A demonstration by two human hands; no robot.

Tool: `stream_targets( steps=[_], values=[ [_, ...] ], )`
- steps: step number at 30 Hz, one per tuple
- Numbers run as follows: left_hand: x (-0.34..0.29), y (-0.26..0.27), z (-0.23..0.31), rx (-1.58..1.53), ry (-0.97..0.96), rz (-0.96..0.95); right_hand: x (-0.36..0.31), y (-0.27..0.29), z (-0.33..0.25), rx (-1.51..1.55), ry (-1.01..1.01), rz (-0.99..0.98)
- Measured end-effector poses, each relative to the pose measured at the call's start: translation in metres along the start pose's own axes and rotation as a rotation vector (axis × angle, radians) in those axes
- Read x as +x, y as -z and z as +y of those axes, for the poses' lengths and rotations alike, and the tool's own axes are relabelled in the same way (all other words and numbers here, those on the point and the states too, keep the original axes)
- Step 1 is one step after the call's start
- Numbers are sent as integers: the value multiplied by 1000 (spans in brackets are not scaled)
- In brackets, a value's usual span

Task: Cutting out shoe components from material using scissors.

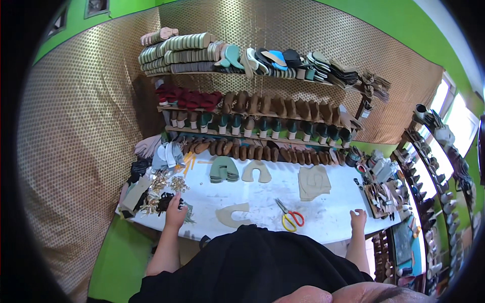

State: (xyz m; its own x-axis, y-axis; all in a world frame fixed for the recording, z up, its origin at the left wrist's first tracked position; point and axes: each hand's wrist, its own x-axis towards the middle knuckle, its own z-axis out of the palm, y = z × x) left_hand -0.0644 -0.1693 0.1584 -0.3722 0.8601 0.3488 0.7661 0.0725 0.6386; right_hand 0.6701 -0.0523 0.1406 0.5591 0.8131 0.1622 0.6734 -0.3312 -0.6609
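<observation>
My left hand (176, 213) rests at the left side of the white table, fingers stretched out beside a small black pile (165, 201) and a greenish scrap (189, 213). Nothing shows in it. Over the right front edge, my right hand (358, 220) is held with fingers loosely bent and apart, holding nothing I can see. Between the hands lie scissors (290, 218) with one red and one yellow handle, blades pointing away. Left of them is a beige U-shaped piece (230, 216), partly hidden by my black shirt.
Farther back lie stacked green cut pieces (224, 170), a beige arch-shaped piece (256, 172) and beige sheets (314, 183) with drawn outlines. Gold-coloured small parts (160, 183) heap at left. A tool rack (379, 199) stands at right. Shelves (262, 132) of shoes and shoe parts rise behind.
</observation>
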Motion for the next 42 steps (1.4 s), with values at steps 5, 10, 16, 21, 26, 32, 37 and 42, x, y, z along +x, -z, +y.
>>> stream_targets(
  steps=[5,10,16,21,26,32,37,42],
  values=[
    [-7,-1,32,-44,-43,-58,21,20,19,120,-83,32],
    [-33,18,28,84,4,50,30,12,5,289,-92,11],
    [-75,44,-1,69,193,209,37,-19,1,260,-107,-120],
    [-96,50,-4,64,323,255,54,-27,16,256,-132,-171],
    [-117,53,-5,109,364,262,60,-22,6,262,-111,-217],
    [-127,41,-20,60,416,251,71,-22,-1,268,-118,-220],
    [-106,-7,-39,369,348,1,67,-34,-27,288,-85,-197],
    [-54,-68,9,534,392,-480,57,-47,-34,299,-53,-260]
  ],
)
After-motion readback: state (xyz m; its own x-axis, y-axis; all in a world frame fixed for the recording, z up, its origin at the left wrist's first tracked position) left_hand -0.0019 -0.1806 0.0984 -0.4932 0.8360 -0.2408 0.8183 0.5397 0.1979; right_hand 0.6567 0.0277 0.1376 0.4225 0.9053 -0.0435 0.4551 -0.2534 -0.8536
